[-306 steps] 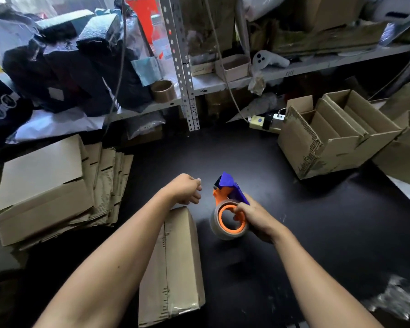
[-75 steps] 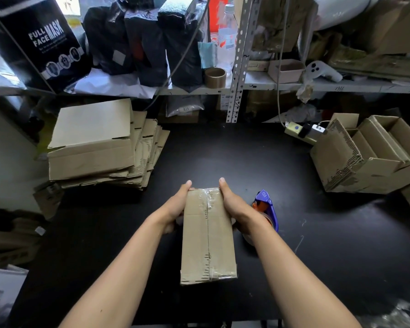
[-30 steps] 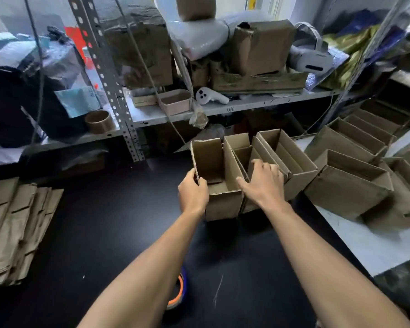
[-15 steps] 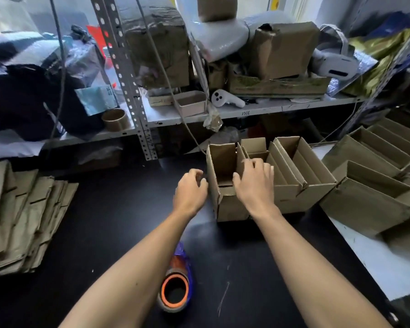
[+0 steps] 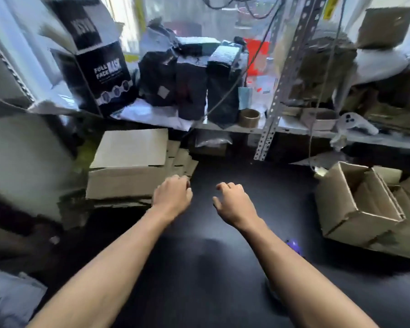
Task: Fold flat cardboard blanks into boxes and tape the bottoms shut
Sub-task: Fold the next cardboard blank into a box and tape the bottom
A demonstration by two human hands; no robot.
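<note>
Hands point(image 5: 172, 196) point(image 5: 233, 201) are held loosely curled and empty over the dark surface point(image 5: 223, 256), blanks point(image 5: 128, 166) stacked left, boxes point(image 5: 365, 204) right; the tape gun point(image 5: 293, 245) is mostly hidden by the right arm.

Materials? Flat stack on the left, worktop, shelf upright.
Flat stack: brown corrugated cardboard, matte; layered edges show.
Worktop: black, dull sheen; material unclear, maybe laminate or rubber mat.
Shelf upright: grey metal, apparently slotted steel angle; rows of punched holes.

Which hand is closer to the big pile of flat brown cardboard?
Left. The left hand reaches right beside the stack of flat brown cardboard blanks; the right hand hovers farther right over the black table.
</note>
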